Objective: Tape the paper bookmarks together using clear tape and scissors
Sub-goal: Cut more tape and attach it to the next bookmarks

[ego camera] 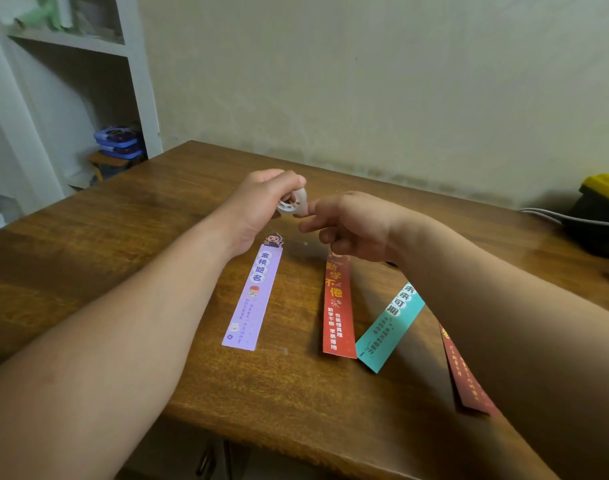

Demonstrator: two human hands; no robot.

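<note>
My left hand point(261, 199) holds a small roll of clear tape point(293, 202) above the wooden table point(123, 244). My right hand point(348, 223) pinches at the roll's edge with thumb and forefinger. Below the hands lie a purple bookmark point(253, 299), a red bookmark point(337, 310), a teal bookmark point(388, 330) and a dark red bookmark point(467, 379), the last partly under my right forearm. A dark object point(391, 264) peeks from under my right wrist; I cannot tell what it is.
A black and yellow box point(601, 216) with a white cable point(552, 216) sits at the right end of the table. A white shelf unit point(88, 81) stands at the left, with purple cases point(117, 142) low on it. The wall runs behind the table.
</note>
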